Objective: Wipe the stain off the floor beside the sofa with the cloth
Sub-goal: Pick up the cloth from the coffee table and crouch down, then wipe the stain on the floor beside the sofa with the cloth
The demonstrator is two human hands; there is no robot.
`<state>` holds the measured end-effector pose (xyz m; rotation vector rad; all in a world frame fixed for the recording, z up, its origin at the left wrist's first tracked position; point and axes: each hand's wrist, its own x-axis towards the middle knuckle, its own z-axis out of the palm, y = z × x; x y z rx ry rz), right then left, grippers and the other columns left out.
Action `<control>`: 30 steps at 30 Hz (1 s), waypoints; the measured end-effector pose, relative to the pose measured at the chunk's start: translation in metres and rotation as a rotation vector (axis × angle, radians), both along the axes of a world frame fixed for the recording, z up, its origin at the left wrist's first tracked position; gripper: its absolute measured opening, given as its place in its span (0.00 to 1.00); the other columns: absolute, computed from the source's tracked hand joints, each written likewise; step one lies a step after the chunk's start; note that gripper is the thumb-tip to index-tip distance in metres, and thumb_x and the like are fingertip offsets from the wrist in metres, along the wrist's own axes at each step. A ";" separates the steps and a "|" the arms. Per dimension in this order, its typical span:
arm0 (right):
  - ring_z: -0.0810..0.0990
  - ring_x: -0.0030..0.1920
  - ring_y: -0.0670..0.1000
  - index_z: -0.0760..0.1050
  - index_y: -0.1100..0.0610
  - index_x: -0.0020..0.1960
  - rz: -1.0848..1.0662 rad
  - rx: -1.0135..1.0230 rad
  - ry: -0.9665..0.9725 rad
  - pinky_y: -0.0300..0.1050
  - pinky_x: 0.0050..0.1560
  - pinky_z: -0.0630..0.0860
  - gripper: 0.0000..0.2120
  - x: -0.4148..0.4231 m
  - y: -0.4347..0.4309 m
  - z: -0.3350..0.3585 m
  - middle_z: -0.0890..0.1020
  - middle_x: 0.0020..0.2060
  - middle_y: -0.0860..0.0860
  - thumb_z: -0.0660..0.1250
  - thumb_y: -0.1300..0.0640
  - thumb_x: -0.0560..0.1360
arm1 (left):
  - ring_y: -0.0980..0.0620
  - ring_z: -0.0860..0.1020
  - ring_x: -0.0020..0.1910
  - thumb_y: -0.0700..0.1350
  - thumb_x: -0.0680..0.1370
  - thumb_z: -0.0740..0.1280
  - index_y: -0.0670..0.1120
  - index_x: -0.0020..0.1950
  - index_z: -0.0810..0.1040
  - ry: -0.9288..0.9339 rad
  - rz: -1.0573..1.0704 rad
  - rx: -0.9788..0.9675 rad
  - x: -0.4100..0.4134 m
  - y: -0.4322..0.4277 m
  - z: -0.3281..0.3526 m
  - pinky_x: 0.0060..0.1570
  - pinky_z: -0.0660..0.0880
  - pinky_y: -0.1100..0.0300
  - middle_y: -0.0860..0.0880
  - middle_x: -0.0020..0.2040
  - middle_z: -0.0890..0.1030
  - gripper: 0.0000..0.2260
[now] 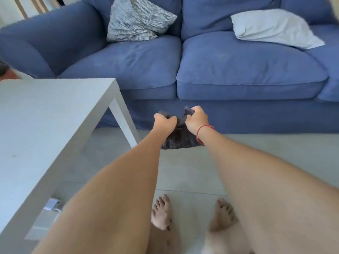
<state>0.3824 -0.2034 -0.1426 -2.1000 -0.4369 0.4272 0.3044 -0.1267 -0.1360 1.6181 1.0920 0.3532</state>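
— Cloth [178, 138] first: where is it?
— Up in the air, in front of the blue sofa [238, 70]. The left hand [165, 123] and the right hand [197, 121] are both closed tight on its top edge, one at each corner. The rest hangs down between the arms.

— What is near?
— A red band [203, 132] on the right wrist. The pale floor [183, 171] below, with two bare feet [161, 211]. A grey table [45, 125] stands on the left. Two pillows [137, 19] sit on the sofa.

— Any stain?
— I cannot tell.
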 end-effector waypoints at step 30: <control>0.35 0.76 0.59 0.39 0.48 0.77 0.368 -0.748 -0.118 0.66 0.72 0.40 0.41 0.044 0.001 -0.347 0.34 0.76 0.53 0.53 0.32 0.74 | 0.44 0.33 0.77 0.58 0.80 0.53 0.48 0.80 0.39 0.889 -0.173 0.271 0.062 0.072 -0.345 0.73 0.35 0.46 0.41 0.79 0.35 0.34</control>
